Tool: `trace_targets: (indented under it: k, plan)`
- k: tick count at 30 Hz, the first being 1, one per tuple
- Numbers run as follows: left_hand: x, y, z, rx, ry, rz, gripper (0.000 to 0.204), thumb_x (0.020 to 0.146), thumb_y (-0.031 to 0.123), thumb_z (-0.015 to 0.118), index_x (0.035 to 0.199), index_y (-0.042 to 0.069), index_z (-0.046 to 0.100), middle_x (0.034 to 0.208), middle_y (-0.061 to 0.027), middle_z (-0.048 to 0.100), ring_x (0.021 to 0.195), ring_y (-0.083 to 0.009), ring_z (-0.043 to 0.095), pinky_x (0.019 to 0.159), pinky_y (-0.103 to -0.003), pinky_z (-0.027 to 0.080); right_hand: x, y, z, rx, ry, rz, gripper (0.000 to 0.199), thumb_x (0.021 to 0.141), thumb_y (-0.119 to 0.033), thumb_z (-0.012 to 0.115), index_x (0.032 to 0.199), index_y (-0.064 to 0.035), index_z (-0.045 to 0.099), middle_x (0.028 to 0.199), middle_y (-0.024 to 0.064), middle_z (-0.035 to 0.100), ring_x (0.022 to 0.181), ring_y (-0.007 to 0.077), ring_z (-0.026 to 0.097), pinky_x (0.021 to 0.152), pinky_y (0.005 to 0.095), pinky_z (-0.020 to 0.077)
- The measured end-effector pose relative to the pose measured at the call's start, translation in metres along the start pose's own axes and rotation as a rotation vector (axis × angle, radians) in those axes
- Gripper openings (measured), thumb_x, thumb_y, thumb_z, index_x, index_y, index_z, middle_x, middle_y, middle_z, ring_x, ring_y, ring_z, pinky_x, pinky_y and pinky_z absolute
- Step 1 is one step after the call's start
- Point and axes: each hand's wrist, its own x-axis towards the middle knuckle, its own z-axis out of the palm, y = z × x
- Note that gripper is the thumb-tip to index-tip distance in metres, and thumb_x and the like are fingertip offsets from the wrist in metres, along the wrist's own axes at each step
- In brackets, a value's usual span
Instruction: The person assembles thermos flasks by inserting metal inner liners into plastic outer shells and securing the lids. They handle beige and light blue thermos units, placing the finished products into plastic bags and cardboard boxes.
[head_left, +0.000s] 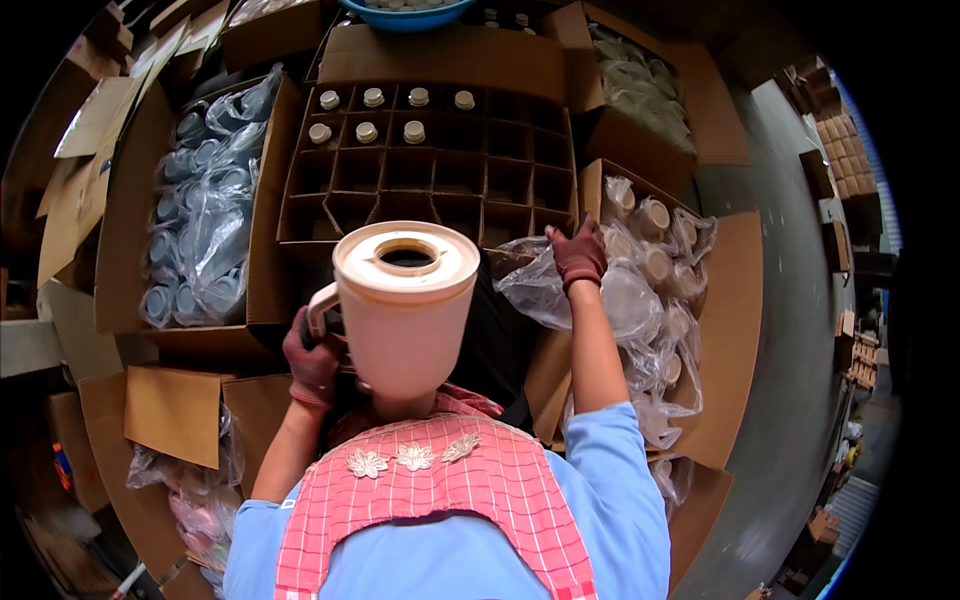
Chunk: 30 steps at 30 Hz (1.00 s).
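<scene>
A pale pink plastic jug (408, 325) with a round hole in its top stands upright in front of my chest. My left hand (313, 362), in a dark red glove, is closed around its handle. To the right, my right hand (580, 257), gloved the same way, has thumb and forefinger spread apart. It hovers at or touches the clear plastic bags (545, 288) over the right-hand carton; contact is hard to judge. Pale round-ended items (655, 265) lie wrapped in that carton. Beyond the jug is a divided carton (430, 215) where several white-capped containers (373, 97) fill some far cells.
On the left, a carton (265, 250) holds bagged grey-blue cups (205, 240). Another carton (180, 410) at lower left contains bagged pinkish items. A blue basin (410, 14) sits at the far edge, with an open carton (640, 140) of bagged items at far right.
</scene>
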Motion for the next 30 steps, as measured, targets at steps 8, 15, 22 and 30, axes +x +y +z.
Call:
trace_targets:
  k: [8,15,22,30]
  plan:
    - [0.032,0.004,-0.047,-0.282,-0.475,-0.261,0.077,0.057,0.008,0.075,0.128,0.002,0.047,0.108,-0.0066,0.060,0.102,-0.0137,0.056,0.092,-0.030,0.043,0.013,-0.033,0.079,1.272,-0.604,0.133,0.024,0.082,-0.007,0.059,0.104,-0.0053,0.067,0.067,-0.0002,0.057,0.059,0.0072,0.052,0.055,0.0212,0.0427]
    - [0.151,-0.016,-0.028,-0.016,-0.169,0.182,0.094,0.060,0.036,0.079,0.138,0.009,0.035,0.141,-0.0158,0.036,0.129,-0.0276,0.038,0.105,-0.035,0.034,-0.025,-0.145,-0.017,1.792,-0.962,-0.349,0.053,0.081,-0.019,0.068,0.126,0.0019,0.048,0.095,0.0027,0.061,0.082,0.0089,0.058,0.073,0.0216,0.0474]
    - [0.167,-0.027,0.013,0.359,-0.075,-0.010,0.041,0.066,0.013,0.074,0.106,0.005,0.065,0.107,-0.0159,0.063,0.092,-0.0268,0.062,0.083,-0.032,0.049,-0.018,-0.131,0.000,2.108,-1.162,-0.154,0.045,0.085,-0.015,0.062,0.125,0.0010,0.047,0.102,0.0098,0.061,0.093,0.0194,0.060,0.082,0.0309,0.0501]
    - [0.102,0.060,-0.045,-0.287,-0.193,0.281,0.010,0.077,0.001,0.052,0.080,-0.005,0.059,0.092,-0.0137,0.063,0.083,-0.0191,0.059,0.076,-0.027,0.047,-0.059,-0.090,-0.054,2.001,-0.969,-0.364,0.050,0.072,-0.020,0.073,0.114,0.0004,0.053,0.091,0.0136,0.064,0.079,0.0211,0.063,0.070,0.0319,0.0528]
